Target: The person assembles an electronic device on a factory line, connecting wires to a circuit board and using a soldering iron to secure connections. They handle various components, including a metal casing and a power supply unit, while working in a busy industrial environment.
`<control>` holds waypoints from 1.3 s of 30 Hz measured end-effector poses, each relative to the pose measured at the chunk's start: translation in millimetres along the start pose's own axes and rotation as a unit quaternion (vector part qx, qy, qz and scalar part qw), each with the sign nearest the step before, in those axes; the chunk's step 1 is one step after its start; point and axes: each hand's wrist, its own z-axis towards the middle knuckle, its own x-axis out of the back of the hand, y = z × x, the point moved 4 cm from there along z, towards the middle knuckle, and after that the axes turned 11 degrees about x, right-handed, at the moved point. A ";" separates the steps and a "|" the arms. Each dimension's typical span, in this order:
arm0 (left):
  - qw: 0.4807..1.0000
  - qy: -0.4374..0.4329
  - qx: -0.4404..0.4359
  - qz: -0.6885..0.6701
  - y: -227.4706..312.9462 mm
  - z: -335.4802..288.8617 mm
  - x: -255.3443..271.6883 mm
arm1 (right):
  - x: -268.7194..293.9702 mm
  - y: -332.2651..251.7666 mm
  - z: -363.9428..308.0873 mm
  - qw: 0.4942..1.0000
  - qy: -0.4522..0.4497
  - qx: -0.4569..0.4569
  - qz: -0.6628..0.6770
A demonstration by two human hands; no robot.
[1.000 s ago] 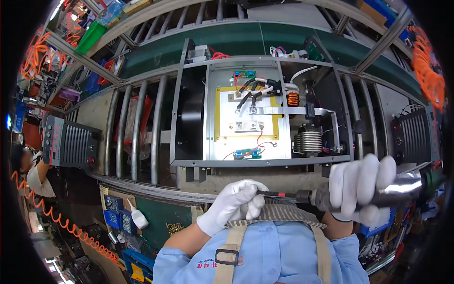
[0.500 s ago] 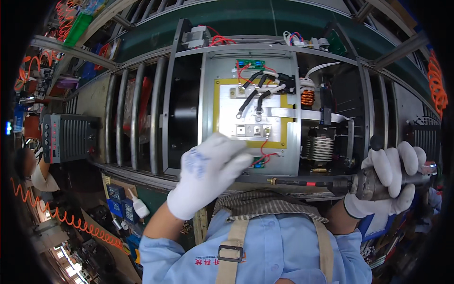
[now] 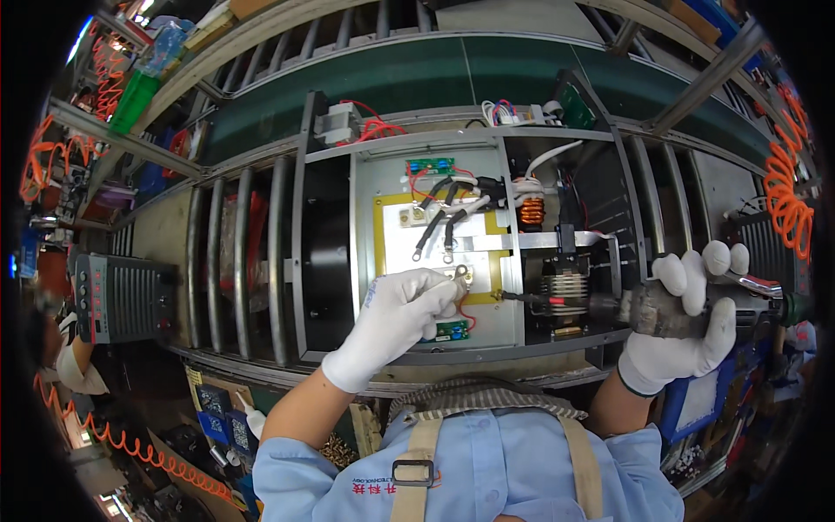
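Observation:
My left hand (image 3: 400, 306), in a white glove, pinches over the lower terminals of an open metal chassis (image 3: 513, 329). A small ring-shaped metal piece shows at its fingertips; whether it is held or fixed to the terminal I cannot tell. At the right, my gloved right hand (image 3: 683, 317) grips a power screwdriver (image 3: 665, 311). Its long dark shaft with a red band points left, tip near the yellow-edged plate's lower right corner. Black-sleeved cables (image 3: 432, 233) with ring lugs lie over the bright metal plate (image 3: 409, 239). A thin red wire runs beside my left fingers.
Within the chassis stand a copper coil (image 3: 532, 210), a silver coil (image 3: 565, 296) and small green circuit boards (image 3: 430, 165). Metal rollers (image 3: 245, 252) flank it. A grey box-shaped unit (image 3: 130, 298) stands left. Orange coiled hoses (image 3: 787, 196) hang at both sides.
My left hand has come up over the lower terminals, fingers pinched. The screwdriver has moved from the chassis's front edge to over the chassis. The view has shifted.

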 end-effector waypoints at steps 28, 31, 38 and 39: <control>0.902 0.261 -0.266 0.218 3.2 -8.3 -1.7 | -47.3 51.4 -8.8 0.986 -0.117 -0.022 -0.116; 0.912 0.255 -0.255 0.196 0.1 -3.9 0.1 | -57.7 58.5 -4.8 0.983 -0.133 -0.020 -0.129; 0.938 0.217 -0.189 0.193 -17.4 9.4 3.7 | -71.1 73.4 -4.7 0.964 -0.187 -0.074 -0.176; 0.932 0.215 -0.191 0.219 -19.4 12.1 4.4 | -70.1 76.3 -4.3 0.961 -0.192 -0.086 -0.179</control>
